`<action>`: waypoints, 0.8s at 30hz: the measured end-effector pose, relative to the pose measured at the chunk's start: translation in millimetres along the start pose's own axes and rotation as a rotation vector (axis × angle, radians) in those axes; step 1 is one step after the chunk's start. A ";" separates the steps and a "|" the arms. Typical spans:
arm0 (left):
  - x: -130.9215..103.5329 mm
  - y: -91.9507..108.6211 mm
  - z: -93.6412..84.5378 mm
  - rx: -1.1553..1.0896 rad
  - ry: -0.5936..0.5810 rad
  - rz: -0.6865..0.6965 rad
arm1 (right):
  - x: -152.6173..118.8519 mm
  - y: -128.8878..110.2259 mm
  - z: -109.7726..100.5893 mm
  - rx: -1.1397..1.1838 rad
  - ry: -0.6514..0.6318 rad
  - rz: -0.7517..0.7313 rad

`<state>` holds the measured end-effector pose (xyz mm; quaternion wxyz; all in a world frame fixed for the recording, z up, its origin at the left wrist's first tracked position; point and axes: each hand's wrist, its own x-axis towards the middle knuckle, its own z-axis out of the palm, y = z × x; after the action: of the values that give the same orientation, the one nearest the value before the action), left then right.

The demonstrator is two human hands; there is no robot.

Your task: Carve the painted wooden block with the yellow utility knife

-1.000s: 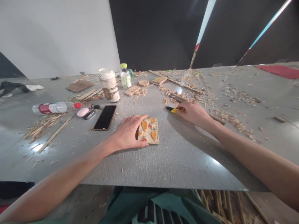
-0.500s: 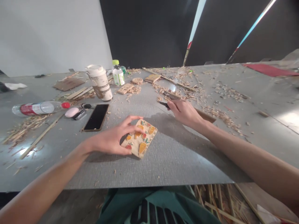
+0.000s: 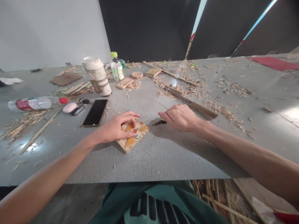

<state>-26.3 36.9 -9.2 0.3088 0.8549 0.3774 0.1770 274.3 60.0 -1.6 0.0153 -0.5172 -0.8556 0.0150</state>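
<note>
A square wooden piece (image 3: 130, 141) with raised orange, red and green fruit shapes lies near the table's front, left of centre. My left hand (image 3: 119, 127) grips it from the left, thumb and fingers over its face and edges. To the right, my right hand (image 3: 178, 117) is closed on a small dark tool (image 3: 159, 123) with a touch of yellow, its tip pointing left toward the piece. The tool's handle is mostly hidden in my fist. Just beyond this hand lies a long blade with a wooden handle (image 3: 203, 110).
On the left are a phone (image 3: 95, 112), a clear bottle with a red cap (image 3: 37, 103), a pink rounded item (image 3: 69, 108) and a lidded cup (image 3: 98, 76). A green-capped bottle (image 3: 117, 67), wood pieces (image 3: 153, 72) and shavings lie farther back.
My right hand has come nearer with the dark tool, uncovering the long blade behind it. The fruit-patterned piece and my left hand have shifted left, and the piece now lies flatter.
</note>
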 end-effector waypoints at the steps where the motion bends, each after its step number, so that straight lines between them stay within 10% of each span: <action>1: -0.4 0.5 -0.3 0.002 0.004 0.009 | 0.0 -0.7 0.9 -0.009 -0.005 -0.003; 19: -13.1 25.6 -5.6 0.341 -0.022 0.189 | -2.8 -15.2 14.9 -0.067 -0.014 -0.136; 24: -9.4 22.0 -3.2 0.389 -0.022 0.011 | -5.8 -19.1 13.6 -0.069 -0.007 -0.133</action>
<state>-22.4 19.5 7.2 0.1410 0.9023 0.3967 0.0931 259.5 45.8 -14.5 -0.0047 -0.4596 -0.8880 -0.0136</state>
